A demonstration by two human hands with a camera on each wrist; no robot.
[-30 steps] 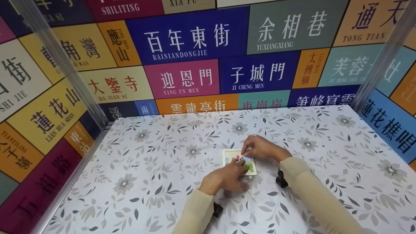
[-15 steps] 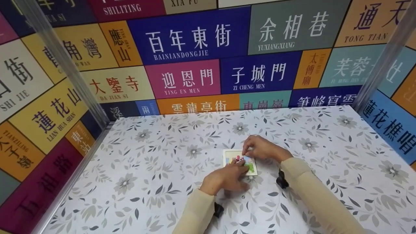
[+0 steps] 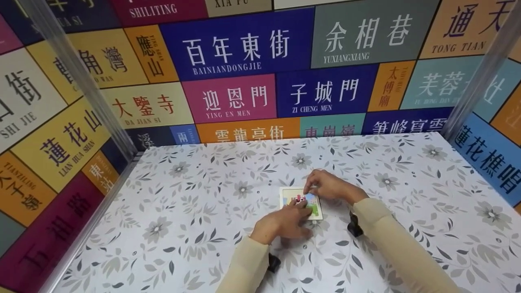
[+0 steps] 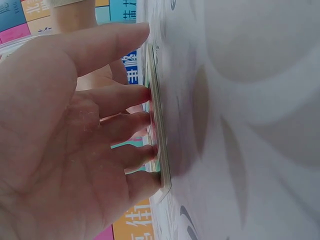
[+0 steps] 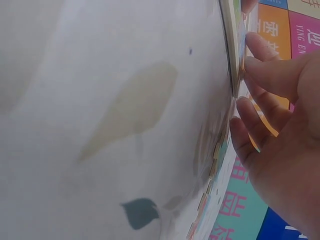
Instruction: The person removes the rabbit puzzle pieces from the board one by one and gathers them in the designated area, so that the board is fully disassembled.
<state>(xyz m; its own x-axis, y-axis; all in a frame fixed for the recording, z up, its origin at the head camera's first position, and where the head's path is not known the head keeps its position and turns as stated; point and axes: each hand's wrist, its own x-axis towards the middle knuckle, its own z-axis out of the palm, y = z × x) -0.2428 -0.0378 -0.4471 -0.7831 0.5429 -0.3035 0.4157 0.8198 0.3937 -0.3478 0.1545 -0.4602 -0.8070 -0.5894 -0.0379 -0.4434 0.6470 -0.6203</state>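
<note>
A small, flat picture puzzle board (image 3: 285,190) with a cream border and a colourful picture lies on the table. My left hand (image 3: 283,221) reaches over it from the front, fingertips pressing on the picture and thumb held out to the side. In the left wrist view those fingers (image 4: 125,127) are spread along the thin board (image 4: 159,125). My right hand (image 3: 327,185) is at the board's upper right, index finger and thumb close together on the picture. The right thumb (image 5: 272,75) touches the board's face; I cannot tell whether a piece is pinched there.
Several thin flat pieces (image 5: 214,160) lie in a row on the table past the right hand in the right wrist view. A white cloth with grey leaves and flowers covers the table (image 3: 211,211). A wall (image 3: 236,97) of coloured signs stands behind.
</note>
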